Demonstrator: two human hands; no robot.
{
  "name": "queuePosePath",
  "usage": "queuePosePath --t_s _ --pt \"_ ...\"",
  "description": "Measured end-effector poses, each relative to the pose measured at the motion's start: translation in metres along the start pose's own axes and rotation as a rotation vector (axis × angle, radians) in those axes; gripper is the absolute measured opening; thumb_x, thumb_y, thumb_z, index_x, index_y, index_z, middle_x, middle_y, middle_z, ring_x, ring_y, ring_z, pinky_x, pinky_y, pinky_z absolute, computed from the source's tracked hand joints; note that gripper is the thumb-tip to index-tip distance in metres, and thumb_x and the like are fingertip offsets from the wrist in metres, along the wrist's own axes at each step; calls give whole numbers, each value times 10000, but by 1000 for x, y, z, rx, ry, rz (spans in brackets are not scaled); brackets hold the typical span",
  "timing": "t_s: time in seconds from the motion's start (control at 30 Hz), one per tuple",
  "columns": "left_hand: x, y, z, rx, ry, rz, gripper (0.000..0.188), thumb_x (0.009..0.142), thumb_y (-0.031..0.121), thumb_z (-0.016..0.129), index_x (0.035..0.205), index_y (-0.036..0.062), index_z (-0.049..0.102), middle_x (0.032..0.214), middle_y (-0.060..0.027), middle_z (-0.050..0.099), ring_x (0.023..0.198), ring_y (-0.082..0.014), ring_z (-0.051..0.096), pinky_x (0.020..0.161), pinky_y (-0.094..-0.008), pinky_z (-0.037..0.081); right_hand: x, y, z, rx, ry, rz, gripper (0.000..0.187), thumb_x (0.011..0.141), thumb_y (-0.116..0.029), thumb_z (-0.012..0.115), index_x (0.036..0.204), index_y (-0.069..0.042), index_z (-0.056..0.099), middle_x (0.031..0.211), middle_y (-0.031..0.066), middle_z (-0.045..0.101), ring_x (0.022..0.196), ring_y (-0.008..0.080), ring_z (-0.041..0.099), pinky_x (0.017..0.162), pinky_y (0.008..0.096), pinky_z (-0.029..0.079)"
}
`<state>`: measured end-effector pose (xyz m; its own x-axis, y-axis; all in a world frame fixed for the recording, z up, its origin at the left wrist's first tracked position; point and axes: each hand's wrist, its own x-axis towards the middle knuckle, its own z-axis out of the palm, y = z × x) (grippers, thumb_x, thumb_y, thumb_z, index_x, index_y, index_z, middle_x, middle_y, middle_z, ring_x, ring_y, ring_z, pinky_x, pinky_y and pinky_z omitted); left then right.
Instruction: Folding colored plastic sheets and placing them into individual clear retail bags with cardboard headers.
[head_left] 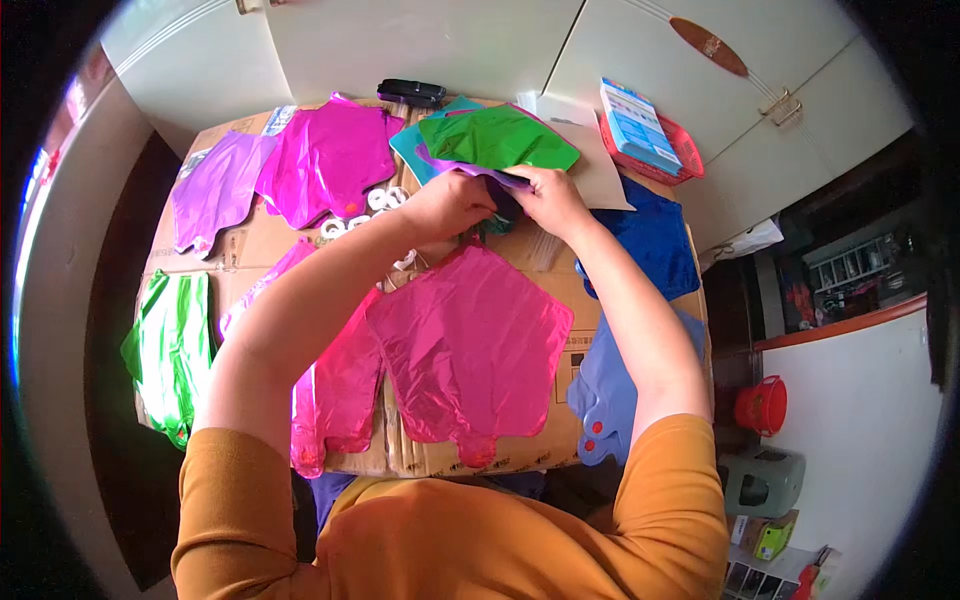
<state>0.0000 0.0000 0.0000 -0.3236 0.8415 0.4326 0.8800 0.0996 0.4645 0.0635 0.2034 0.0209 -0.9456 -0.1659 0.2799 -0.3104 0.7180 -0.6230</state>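
Observation:
At the far middle of the table, both hands are at a purple, dark-edged flat foil balloon (485, 171). My left hand (455, 207) has its fingers closed at the balloon's near left part. My right hand (551, 198) pinches the right edge. Beyond them lies a flat green foil balloon (505, 138), with a teal one (412, 150) partly under it. Below the hands a large flat pink foil balloon (480, 350) is spread out, its round tab toward me. Another pink balloon (345, 395) lies beside it, partly behind my left forearm. White ribbon rolls (380, 200) sit left of my left hand.
Cardboard (230, 260) covers the table. Magenta (330, 160), lilac (218, 190) and shiny green (170, 350) balloons lie at the left, dark blue (650, 240) and light blue (605, 395) ones at the right. A red basket (690, 160) and a black case (411, 92) stand at the back.

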Motion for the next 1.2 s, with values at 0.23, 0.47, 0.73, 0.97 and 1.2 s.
queuePosePath --t_s 0.23,0.47,0.73,0.97,1.2 --pt "17 12 -23 -332 -92 -589 152 759 154 742 859 41 722 717 -21 657 648 -89 569 605 -281 466 3 0 -12 183 -1 -41 243 862 -31 602 1101 -11 637 904 55 687 802 118 607 752 270 484" --pt "23 -3 -18 -141 49 -458 192 755 191 709 881 46 703 795 -90 678 738 -219 637 678 -355 506 6 -2 -18 288 -170 135 248 848 -61 635 1094 -27 636 862 32 647 788 93 558 728 272 468" --pt "15 28 -15 721 211 307 86 723 201 597 784 141 583 835 -21 550 850 -200 539 730 -356 420 10 10 3 54 134 116 211 804 -182 693 961 -41 683 819 139 693 724 227 665 666 360 490" --pt "-4 35 -16 761 -103 -311 366 814 475 605 958 142 648 949 -68 601 971 -254 582 853 -406 391 32 5 -26 483 312 239 216 824 -190 697 935 -4 702 726 -8 646 630 72 527 568 263 421" --pt "-1 26 -31 583 -139 -487 525 746 602 639 1078 197 670 1030 -113 574 1060 -286 564 988 -470 359 60 -9 -72 768 702 239 280 790 -145 730 1012 17 675 934 73 680 809 155 624 731 304 498"
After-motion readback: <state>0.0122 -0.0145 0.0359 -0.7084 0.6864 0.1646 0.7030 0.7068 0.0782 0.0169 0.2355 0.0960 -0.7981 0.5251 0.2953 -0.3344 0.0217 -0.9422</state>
